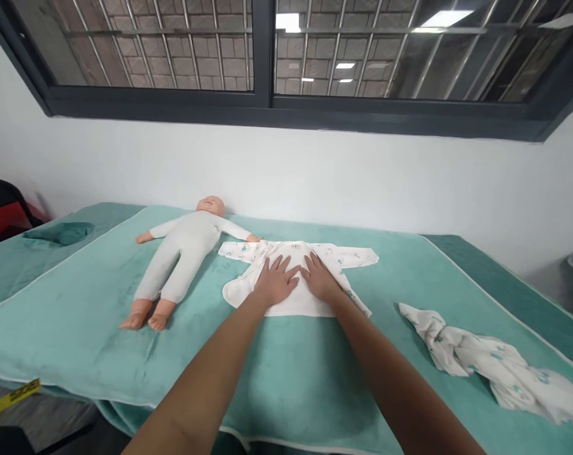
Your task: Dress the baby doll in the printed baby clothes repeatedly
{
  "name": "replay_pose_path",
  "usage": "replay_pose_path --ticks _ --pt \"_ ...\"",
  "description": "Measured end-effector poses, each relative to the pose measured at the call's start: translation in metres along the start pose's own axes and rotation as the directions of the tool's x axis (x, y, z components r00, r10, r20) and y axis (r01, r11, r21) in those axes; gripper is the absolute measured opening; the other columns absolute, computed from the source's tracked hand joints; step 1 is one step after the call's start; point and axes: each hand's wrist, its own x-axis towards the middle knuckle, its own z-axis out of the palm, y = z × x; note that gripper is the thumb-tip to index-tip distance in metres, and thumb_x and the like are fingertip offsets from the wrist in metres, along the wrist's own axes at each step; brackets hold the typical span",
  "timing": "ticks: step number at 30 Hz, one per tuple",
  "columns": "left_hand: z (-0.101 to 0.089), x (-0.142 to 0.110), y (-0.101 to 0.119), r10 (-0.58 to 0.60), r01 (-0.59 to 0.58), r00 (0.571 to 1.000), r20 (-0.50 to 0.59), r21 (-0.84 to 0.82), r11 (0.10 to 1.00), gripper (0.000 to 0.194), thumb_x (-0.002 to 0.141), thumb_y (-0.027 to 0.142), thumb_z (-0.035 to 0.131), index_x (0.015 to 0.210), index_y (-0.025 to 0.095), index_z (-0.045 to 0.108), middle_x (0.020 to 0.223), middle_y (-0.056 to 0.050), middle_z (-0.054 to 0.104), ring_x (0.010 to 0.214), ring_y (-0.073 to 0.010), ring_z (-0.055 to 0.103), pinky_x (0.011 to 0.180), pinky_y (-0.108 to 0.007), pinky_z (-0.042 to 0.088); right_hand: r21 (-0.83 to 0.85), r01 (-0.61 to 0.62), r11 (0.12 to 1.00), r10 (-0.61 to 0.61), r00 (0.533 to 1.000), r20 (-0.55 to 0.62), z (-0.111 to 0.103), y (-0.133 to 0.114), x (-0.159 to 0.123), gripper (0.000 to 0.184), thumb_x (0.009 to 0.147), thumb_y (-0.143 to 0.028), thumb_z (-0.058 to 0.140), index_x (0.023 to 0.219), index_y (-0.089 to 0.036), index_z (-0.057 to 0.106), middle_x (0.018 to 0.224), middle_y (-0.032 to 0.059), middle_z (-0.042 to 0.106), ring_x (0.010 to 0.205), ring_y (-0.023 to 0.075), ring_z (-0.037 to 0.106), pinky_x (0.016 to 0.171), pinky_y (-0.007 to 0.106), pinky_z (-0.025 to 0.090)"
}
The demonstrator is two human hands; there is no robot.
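Note:
A small white baby shirt (300, 302) with a blue print lies spread flat on the teal blanket (101, 354), its sleeves out to both sides. My left hand (276, 280) rests flat on the shirt's middle with fingers spread. Beside it, my right hand (320, 277) also lies flat and open on the shirt, the two hands nearly touching. A baby doll (182, 249) in a white bodysuit lies on its back just left of the shirt, its arm reaching the shirt's left sleeve.
A crumpled white printed garment (486, 366) lies at the right on the blanket. A darker teal cloth (61, 232) sits at the far left. A white wall and a barred window (267, 50) stand behind. The table's front edge runs near the bottom.

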Motion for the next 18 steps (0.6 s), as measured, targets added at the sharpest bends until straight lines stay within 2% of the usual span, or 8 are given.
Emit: replay_pose_path --ticks 7,18 --pt "-0.005 -0.039 0.016 0.068 -0.068 0.996 0.055 -0.016 0.998 0.059 0.094 0.058 0.029 0.146 0.031 0.038 0.159 -0.003 0.029 0.148 -0.0286 0.019 0.117 -0.060 0.017 -0.051 0.006 0.999 -0.004 0.999 0.052 -0.008 -0.010 -0.031 0.061 0.100 -0.039 0.025 0.148 -0.004 0.035 0.158 0.0171 0.026 0.148 0.0255 0.017 0.118 0.042 0.020" --pt "-0.009 -0.071 0.028 0.099 -0.098 0.995 0.030 -0.022 0.995 0.056 0.097 0.054 0.026 0.145 0.029 0.039 0.158 -0.003 0.029 0.147 -0.0279 0.020 0.117 -0.060 0.018 -0.105 -0.057 0.993 0.065 0.994 0.082 -0.019 -0.027 -0.070 0.061 0.099 -0.045 0.024 0.150 -0.014 0.034 0.160 0.0088 0.022 0.148 0.0272 0.016 0.117 0.045 0.020"
